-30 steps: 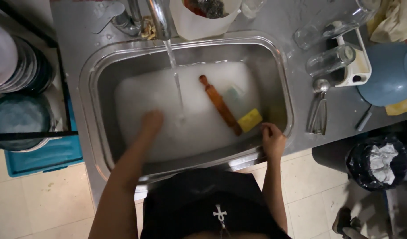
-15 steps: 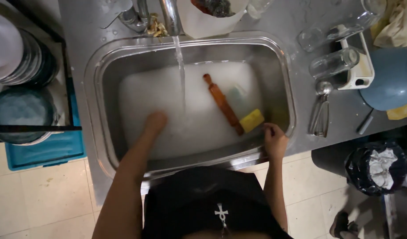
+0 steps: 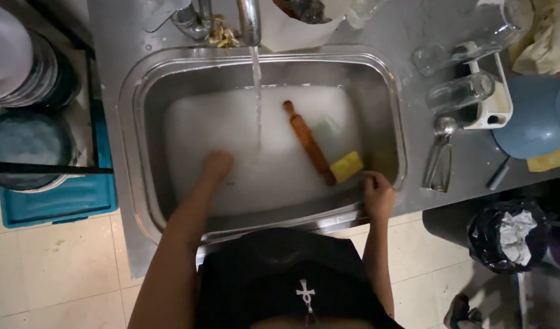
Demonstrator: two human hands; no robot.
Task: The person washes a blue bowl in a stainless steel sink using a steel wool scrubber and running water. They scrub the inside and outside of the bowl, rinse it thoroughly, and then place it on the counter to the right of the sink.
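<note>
We see our left hand [image 3: 216, 166] sunk in suds, grip hidden; right hand [image 3: 377, 195] gripping the sink [image 3: 399, 146] rim; rolling pin [image 3: 309, 143] at one o'clock, unwashed.

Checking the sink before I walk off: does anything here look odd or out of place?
A wooden rolling pin lies slantwise in the foamy water, by a yellow sponge, with the tap stream running into the sink. The left hand is in the foam; the right hand grips the rim. Nothing is spilled.
</note>
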